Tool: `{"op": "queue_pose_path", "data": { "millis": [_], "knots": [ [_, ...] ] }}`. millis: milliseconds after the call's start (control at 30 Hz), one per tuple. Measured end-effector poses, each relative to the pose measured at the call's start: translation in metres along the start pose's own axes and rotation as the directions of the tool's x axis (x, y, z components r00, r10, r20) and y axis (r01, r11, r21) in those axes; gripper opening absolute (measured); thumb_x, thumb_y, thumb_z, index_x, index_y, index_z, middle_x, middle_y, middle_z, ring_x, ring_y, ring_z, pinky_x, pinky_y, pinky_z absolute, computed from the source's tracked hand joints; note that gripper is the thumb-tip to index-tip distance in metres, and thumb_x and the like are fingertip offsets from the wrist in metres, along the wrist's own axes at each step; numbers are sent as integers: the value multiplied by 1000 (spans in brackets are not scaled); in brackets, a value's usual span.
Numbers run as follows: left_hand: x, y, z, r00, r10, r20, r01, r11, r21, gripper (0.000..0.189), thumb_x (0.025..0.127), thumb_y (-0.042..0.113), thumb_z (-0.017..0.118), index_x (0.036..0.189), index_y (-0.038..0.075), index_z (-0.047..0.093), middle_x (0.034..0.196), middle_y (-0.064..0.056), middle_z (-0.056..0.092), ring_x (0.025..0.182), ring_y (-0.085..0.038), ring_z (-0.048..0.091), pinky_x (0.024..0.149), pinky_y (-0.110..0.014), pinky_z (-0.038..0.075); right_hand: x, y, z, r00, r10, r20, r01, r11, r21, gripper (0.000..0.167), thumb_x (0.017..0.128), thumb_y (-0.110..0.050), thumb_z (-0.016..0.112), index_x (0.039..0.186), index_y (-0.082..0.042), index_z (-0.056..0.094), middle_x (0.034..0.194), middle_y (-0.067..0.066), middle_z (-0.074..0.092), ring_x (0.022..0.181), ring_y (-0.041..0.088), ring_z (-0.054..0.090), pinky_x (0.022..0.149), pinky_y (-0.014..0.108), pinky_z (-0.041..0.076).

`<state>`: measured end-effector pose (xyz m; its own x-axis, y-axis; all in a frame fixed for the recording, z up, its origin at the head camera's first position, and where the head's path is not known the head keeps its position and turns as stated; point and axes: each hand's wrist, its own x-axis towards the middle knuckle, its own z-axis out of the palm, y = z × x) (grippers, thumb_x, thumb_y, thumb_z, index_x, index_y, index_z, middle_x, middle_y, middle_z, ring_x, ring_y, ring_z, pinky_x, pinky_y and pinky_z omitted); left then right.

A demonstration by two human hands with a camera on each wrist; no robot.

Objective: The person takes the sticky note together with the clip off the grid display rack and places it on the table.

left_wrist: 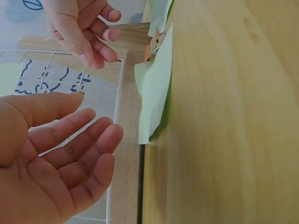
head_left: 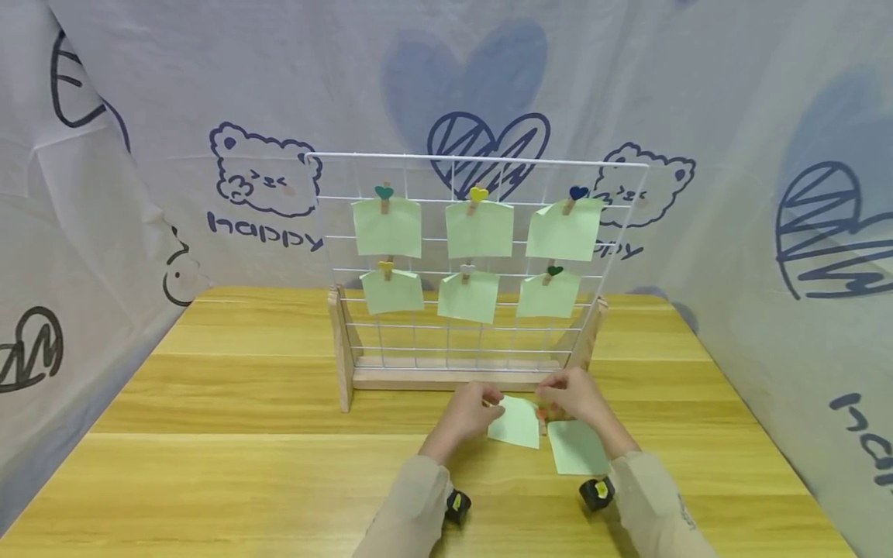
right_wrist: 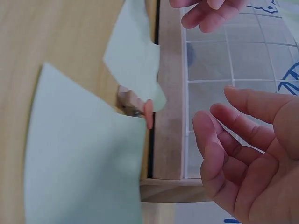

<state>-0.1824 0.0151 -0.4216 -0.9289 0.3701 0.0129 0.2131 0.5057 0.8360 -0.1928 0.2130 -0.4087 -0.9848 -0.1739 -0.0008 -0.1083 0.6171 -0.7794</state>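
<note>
In the head view my left hand (head_left: 476, 408) is at the left edge of a pale green paper note (head_left: 516, 425) lying on the table, its fingers loosely bent with nothing between them in the left wrist view. My right hand (head_left: 574, 395) hovers above a small wooden clothespin (head_left: 543, 426) with an orange top. That clothespin (right_wrist: 132, 103) lies between the first note and a second green note (head_left: 579, 451), which is under the right wrist. Both hands face each other with relaxed fingers in the wrist views. The first note has a bent, curling edge (left_wrist: 155, 95).
Behind the hands stands a white wire grid (head_left: 481, 159) in a wooden base (head_left: 453, 380). Two rows of three green notes (head_left: 480, 232) hang on it from clothespins with coloured hearts. A printed cloth (head_left: 279, 77) surrounds the wooden table (head_left: 244, 465).
</note>
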Motion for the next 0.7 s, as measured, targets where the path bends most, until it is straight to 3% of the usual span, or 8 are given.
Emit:
{"op": "queue_pose_path", "data": {
  "millis": [267,433,700],
  "knots": [
    [3,7,-6,998,61,-25,-61,998,24,15,83,4,60,94,-5,63,87,-10,63,79,-21,58,65,-26,48,0,-12,-9,1000,-28,-14,28,1000,-9,13,83,-6,61,84,6,64,70,13,61,54,29,57,40,23,39],
    [5,11,-10,998,66,-8,-66,997,27,15,84,6,59,96,-3,63,88,-7,62,80,-19,57,66,-25,48,1,-19,-13,999,-20,-35,19,999,-29,16,84,-7,61,89,6,65,74,9,63,57,29,58,43,25,42],
    [6,20,-15,995,99,-29,-98,995,28,15,84,4,59,96,-4,63,86,-7,62,79,-17,57,66,-22,47,1,-31,-20,998,-28,-53,25,998,-57,15,84,-7,60,88,7,65,72,16,62,55,25,58,47,27,45]
  ]
}}
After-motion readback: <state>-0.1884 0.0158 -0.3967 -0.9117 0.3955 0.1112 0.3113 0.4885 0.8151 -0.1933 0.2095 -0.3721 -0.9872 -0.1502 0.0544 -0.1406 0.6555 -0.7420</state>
